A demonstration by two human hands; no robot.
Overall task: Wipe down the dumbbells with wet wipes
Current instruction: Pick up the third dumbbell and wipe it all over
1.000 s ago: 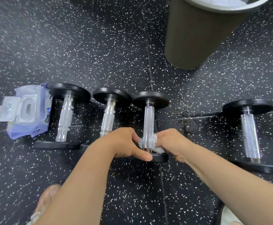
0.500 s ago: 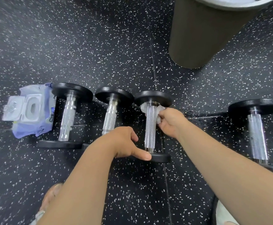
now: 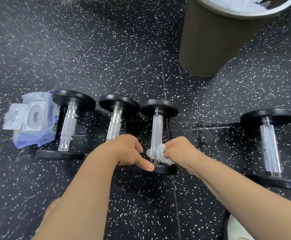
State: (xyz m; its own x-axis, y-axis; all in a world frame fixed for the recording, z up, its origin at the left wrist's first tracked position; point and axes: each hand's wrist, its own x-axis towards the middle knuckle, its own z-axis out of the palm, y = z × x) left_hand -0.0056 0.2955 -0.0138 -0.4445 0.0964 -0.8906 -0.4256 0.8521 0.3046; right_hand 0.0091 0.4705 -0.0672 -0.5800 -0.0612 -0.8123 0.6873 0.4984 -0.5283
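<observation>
Wiping handle of 3rd dumbbell (image 3: 156,129), approx. centre: right hand (image 3: 179,151) pinches crumpled wipe (image 3: 160,152) round handle's near end; left hand (image 3: 129,151) grips near plate, thumb along rim, steadying. Next, prob.: plates, then lone dumbbell (image 3: 269,144) at 3 o'clock, needing fresh hold. Wipes pack (image 3: 32,122) at 9 o'clock.

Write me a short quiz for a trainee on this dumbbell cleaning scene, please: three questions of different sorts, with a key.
1. True or false: the right hand holds the wet wipe against the handle of the third dumbbell from the left.
2. Where does the wipes pack lie, relative to the leftmost dumbbell? A) on its left; B) on its right; C) on top of it.
3. How many dumbbells lie on the floor?
Key: 1 true; 2 A; 3 four.
</observation>
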